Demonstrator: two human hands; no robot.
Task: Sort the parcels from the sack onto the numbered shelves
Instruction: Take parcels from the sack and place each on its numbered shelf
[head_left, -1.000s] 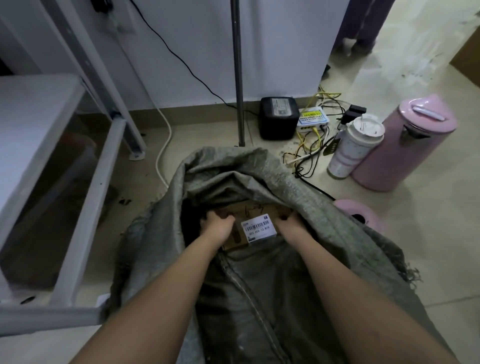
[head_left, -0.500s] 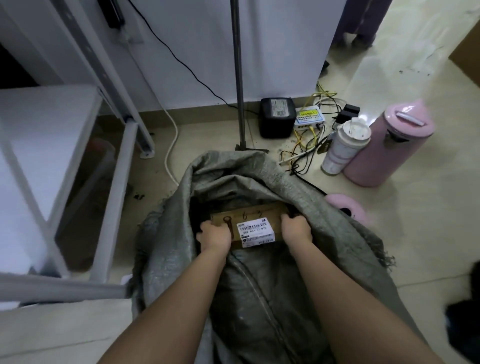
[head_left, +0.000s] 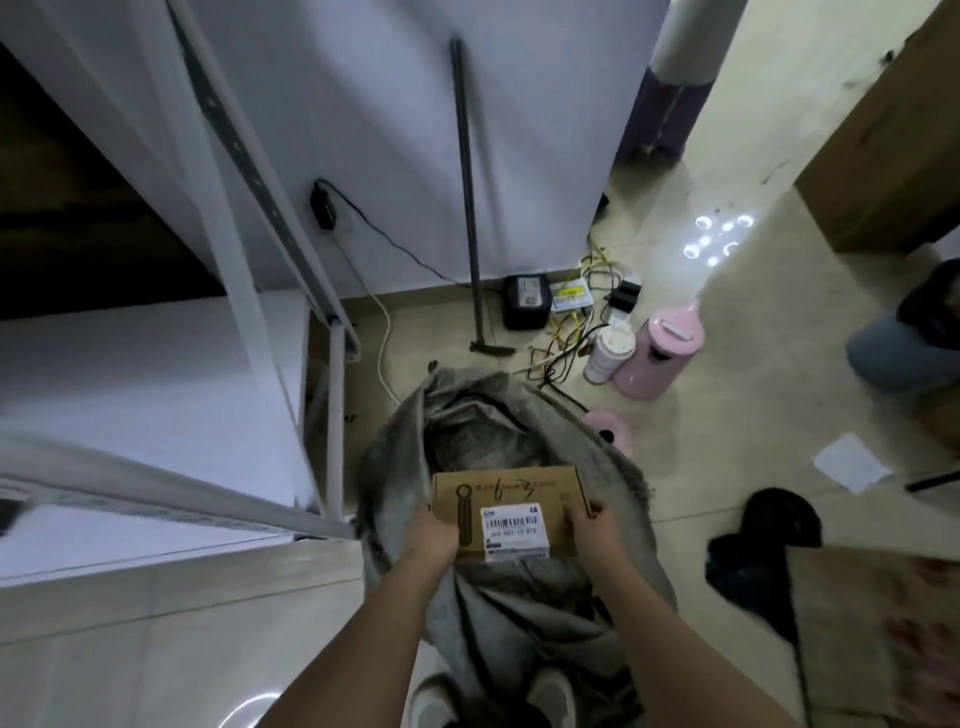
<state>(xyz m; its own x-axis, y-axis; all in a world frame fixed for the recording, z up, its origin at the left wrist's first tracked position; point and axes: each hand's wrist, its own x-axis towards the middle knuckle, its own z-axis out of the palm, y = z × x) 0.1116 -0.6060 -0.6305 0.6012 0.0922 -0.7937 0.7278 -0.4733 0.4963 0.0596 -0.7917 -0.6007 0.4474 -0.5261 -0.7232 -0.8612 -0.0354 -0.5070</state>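
Observation:
A brown cardboard parcel (head_left: 519, 493) with a white barcode label and a handwritten mark is held above the mouth of the grey woven sack (head_left: 613, 483). My left hand (head_left: 431, 538) grips the parcel's left end. My right hand (head_left: 592, 527) grips its right end. The sack stands open on the floor below, its inside dark. A white metal shelf unit (head_left: 156, 395) stands to the left, its boards bare in this view; no numbers show.
On the floor behind the sack are a pink bin (head_left: 660, 358), a white cup (head_left: 608, 356), a black box (head_left: 525, 301) and tangled cables. A dark pole (head_left: 467, 208) leans on the wall. A person crouches at the right (head_left: 904, 343). A black cloth (head_left: 763, 556) lies at the right.
Both hands have lifted the parcel up out of the sack. The view has risen and pulled back, showing more shelf and floor.

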